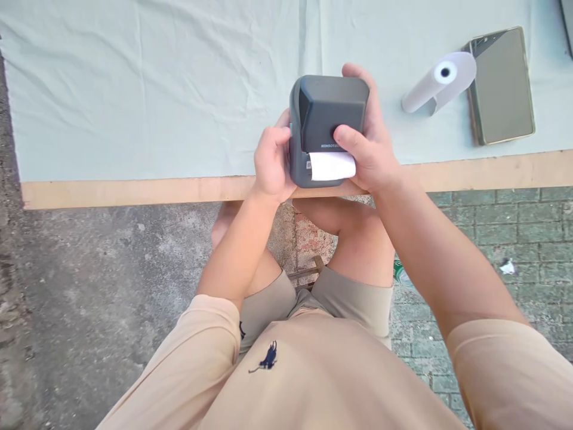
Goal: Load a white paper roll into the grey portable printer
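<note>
A dark grey label printer (333, 116) is held between my two hands above the table's near edge. White paper (332, 166) sticks out of its front slot, below the NIIMBOT lettering. My left hand (274, 158) is closed around the printer's left side, with the thumb at its edge. On the right side, my right hand (373, 140) grips it, the thumb lying on the lid and the fingers behind the body. The lid looks slightly raised along its left edge; whether it is unlatched I cannot tell. The printer's underside is hidden.
Right of the printer, a partly unrolled white paper roll (425, 86) lies on the pale blue tablecloth (147, 89). A phone (502, 86) lies just beyond it. The table's bare wooden edge (134, 191) runs above my knees. A green can (401, 273) is on the brick ground.
</note>
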The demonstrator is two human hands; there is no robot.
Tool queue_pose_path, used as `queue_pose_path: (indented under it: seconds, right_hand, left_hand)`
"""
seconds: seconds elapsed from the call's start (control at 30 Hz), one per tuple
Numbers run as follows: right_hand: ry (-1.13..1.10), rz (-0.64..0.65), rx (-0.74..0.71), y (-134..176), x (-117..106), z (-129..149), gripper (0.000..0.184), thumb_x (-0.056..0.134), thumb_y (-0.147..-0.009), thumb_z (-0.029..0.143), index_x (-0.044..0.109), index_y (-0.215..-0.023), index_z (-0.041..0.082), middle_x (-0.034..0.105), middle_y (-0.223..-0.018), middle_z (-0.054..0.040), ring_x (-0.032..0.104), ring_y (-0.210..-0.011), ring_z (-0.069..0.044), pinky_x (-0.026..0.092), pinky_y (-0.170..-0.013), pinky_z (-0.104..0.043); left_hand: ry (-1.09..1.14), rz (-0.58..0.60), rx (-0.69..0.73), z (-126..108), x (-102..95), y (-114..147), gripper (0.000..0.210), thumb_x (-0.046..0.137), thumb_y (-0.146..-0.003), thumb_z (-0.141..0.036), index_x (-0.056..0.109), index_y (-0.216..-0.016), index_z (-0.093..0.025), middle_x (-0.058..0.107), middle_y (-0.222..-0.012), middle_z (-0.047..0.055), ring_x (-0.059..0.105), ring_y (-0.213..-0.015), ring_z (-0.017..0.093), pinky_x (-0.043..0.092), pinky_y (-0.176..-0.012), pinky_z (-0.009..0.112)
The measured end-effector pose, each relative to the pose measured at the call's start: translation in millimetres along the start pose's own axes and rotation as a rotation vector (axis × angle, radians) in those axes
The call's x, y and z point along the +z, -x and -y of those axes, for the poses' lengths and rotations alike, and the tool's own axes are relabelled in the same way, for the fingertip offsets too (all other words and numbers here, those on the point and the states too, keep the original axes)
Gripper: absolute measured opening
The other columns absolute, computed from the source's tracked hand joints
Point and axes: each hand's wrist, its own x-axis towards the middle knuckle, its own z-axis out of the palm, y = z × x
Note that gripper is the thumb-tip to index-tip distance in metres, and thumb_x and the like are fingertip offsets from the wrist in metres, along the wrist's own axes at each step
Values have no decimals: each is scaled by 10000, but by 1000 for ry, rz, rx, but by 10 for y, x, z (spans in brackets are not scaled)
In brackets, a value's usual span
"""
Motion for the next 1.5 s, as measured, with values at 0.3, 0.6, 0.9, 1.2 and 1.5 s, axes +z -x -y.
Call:
queue_pose_path:
  seconds: [0.3,0.6,0.9,1.2,1.5]
  right_hand:
    - [100,-60,-23,-66,-40,-129,782,501,-694,729,316,-1397,440,605,-1248,0,603,-1083,-264,536,-822,-413]
    - [30,-46,-25,-146,-37,-153,710,483,-722,569,318,-1391,396,632,-1133,-22,638,-1046,-280,565,-850,-436]
    - [-86,34,-27,-138,-7,-134,859,579,-717,590,218,-1466,372,537,-1378,-14,565,-1248,-239,522,-1012,-390]
    - [10,180,88,31,-119,71,1040,795,-699,510,177,-1523,369,509,-1427,-64,567,-1243,-238,529,-1004,-401]
    - [606,-507,-351,-170,-117,738,414,532,-941,460,387,-624,237,412,-586,20,411,-544,-129,348,-569,-324]
  left_hand:
    - [-70,-107,-14,65,-41,-65,219,472,-819,-374,606,-894,-218,487,-718,10,648,-972,202,522,-863,331]
    - [-91,-14,53,103,-83,-93,279,444,-891,-421,659,-923,-246,647,-800,43,606,-1174,235,535,-912,366]
    - [26,-172,-60,104,-107,-203,298,388,-903,-314,624,-794,-169,733,-886,53,695,-1138,217,584,-933,348]
    - [17,-146,-111,23,-142,-109,260,470,-851,-347,660,-858,-170,756,-813,29,741,-932,194,596,-844,290]
    - [39,-160,-159,3,-130,-168,226,473,-843,-287,673,-856,-183,717,-763,0,728,-855,168,594,-788,277]
